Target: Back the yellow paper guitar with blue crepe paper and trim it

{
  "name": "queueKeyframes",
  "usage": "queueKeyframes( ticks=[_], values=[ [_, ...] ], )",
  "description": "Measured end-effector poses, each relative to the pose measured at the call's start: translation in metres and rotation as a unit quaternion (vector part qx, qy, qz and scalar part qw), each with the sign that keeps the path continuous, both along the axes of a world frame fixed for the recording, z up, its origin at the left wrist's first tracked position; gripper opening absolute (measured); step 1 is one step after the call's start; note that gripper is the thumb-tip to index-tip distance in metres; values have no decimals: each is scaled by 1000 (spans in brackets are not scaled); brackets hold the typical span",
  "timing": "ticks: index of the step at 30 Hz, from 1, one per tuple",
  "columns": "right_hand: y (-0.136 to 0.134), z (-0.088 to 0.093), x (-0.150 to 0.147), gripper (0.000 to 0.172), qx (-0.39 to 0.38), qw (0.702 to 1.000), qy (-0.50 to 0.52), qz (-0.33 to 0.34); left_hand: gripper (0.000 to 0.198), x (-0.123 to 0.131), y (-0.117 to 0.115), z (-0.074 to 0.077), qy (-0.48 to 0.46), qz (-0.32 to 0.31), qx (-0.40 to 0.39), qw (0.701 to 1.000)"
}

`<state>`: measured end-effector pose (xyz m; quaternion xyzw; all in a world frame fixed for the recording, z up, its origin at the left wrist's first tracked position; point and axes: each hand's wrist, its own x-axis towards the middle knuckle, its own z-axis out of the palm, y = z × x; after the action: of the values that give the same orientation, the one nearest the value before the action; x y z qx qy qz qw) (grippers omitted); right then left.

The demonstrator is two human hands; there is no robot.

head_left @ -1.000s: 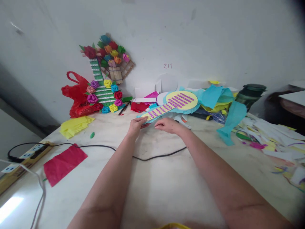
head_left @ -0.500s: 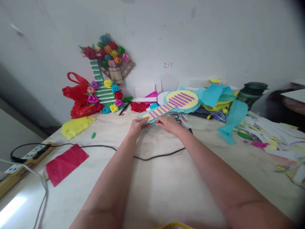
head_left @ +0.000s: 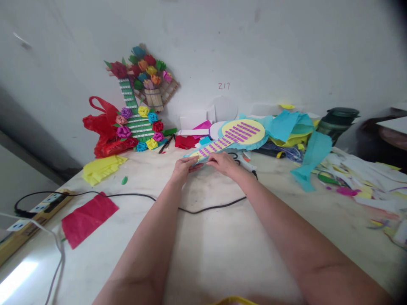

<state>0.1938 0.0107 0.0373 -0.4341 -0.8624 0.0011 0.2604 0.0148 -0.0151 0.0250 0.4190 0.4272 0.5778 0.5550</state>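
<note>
A yellow paper guitar shape [head_left: 244, 132] with purple stripes and a ruffled blue crepe-paper edge lies slanted, its round body toward the wall and its narrow neck toward me. My left hand [head_left: 185, 166] grips the end of the neck, thumb on top and fingers beneath. At the neck's near edge my right hand [head_left: 222, 162] is closed in a pinch on the blue crepe-paper edging [head_left: 203, 160]. Just behind my right wrist lie scissors [head_left: 234, 158], partly hidden, and a white tool with a black cord [head_left: 203, 211].
To the left stand a green striped guitar with paper flowers [head_left: 140, 126], a red plastic bag [head_left: 103, 129] and a power strip [head_left: 41, 207]. Yellow crepe paper [head_left: 103, 168] and red paper [head_left: 89, 218] lie nearby. A dark bottle [head_left: 338, 123] and paper scraps [head_left: 365, 178] are at right.
My right hand has shifted very slightly left along the edging. My left hand and the paper guitar stay in nearly the same place.
</note>
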Motion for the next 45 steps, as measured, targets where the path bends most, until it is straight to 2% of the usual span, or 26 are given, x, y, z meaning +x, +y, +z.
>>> queueKeyframes(
  ticks=[6,15,31,38,45],
  values=[
    [-1,0,-3,15,-1,1000,-5,-17,28,0,0,0,-3,3,-4,1000],
    [-5,5,-3,19,-50,998,-4,-33,29,0,0,0,-9,0,-5,1000],
    [-10,8,-10,18,-44,995,-36,-84,31,0,2,-4,-8,2,-2,1000],
    [-20,15,-15,17,-88,989,-24,-119,37,-1,3,-7,7,-7,7,1000],
    [-22,15,-16,15,-133,981,0,-142,37,-1,6,-8,11,-11,7,1000]
  ],
)
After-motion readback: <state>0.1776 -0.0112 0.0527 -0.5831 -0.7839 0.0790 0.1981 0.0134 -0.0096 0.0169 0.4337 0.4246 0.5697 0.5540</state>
